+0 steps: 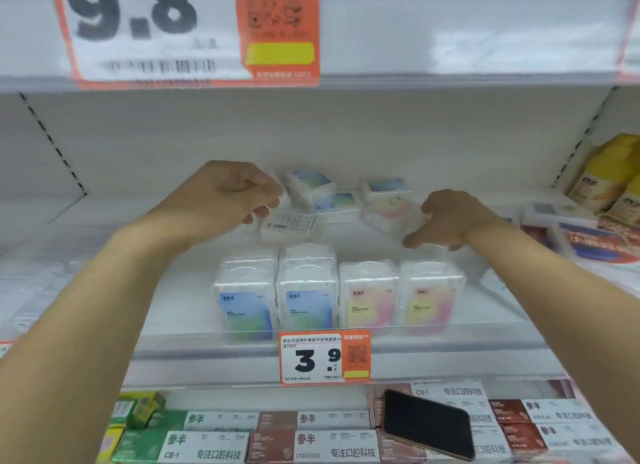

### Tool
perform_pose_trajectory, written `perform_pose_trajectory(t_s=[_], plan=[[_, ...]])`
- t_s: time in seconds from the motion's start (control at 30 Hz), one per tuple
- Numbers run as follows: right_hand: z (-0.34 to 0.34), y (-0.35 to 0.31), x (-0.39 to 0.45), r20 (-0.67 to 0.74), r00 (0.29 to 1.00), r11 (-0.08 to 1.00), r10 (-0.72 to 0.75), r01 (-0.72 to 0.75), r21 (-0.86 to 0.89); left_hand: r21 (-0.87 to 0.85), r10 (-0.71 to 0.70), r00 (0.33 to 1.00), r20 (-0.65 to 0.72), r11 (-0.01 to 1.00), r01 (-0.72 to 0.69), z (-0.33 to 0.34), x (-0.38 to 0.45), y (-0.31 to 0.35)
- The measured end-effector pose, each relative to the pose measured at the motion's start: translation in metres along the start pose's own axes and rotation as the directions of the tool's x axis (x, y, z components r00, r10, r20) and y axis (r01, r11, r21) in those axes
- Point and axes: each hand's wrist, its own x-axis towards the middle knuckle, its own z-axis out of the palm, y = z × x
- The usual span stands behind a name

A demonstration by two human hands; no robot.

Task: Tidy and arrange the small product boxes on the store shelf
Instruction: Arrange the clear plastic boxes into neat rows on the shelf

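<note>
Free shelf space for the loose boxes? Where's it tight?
Bare shelf left of the left hand and left of the upright front row. Crowded at centre back, where loose boxes lie jumbled between both hands, and right of the right hand.

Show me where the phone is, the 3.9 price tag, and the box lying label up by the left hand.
Phone (427, 424), head view, middle of its dark screen.
3.9 price tag (313, 359), head view, on the white part by the big digits.
Label-up box (292, 224), head view, on its printed white label.
</note>
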Motion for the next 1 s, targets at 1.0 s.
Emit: perform_pose_trajectory(t_s=[1.0], plan=[[-0.028, 0.064, -0.002, -0.101, 0.991, 0.839, -0.086, 0.127, 0.53, 0.698, -0.14, 0.891, 0.431, 0.678, -0.231, 0.176, 0.136, 0.074]])
